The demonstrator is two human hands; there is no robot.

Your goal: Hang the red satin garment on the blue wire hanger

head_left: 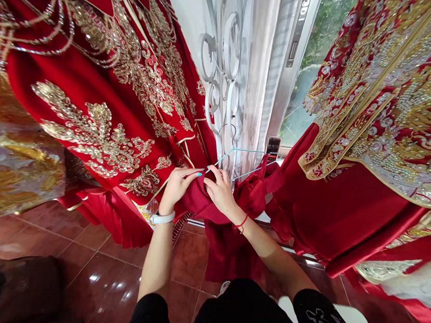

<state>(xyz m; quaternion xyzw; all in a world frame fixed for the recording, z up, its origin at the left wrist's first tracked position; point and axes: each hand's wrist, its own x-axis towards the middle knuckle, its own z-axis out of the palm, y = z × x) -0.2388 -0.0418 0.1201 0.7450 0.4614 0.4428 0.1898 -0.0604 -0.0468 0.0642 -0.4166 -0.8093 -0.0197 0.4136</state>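
Observation:
A dark red garment (pixel 207 206) hangs on a thin turquoise wire hanger (pixel 247 174) in front of me. My left hand (pixel 179 186) pinches the cloth near the hanger's left end, thumb and fingers together. Close beside it, my right hand (pixel 221 190) grips the same garment with bent fingers just under the wire. The hanger's hook rises near a white scrollwork metal panel (pixel 232 49). The garment's other shoulder sits gathered on the hanger's right side, and its lower part drops toward the floor. Under my fingers, the hanger's left tip is hidden.
On the left hangs a red gown (pixel 105 92) with gold beadwork. At right is a red garment (pixel 386 94) with dense gold and silver embroidery. Behind stands a window frame (pixel 280 77). A dark bag (pixel 18 288) lies on the tiled floor (pixel 118 282); a white seat-like surface (pixel 359 321) shows lower right.

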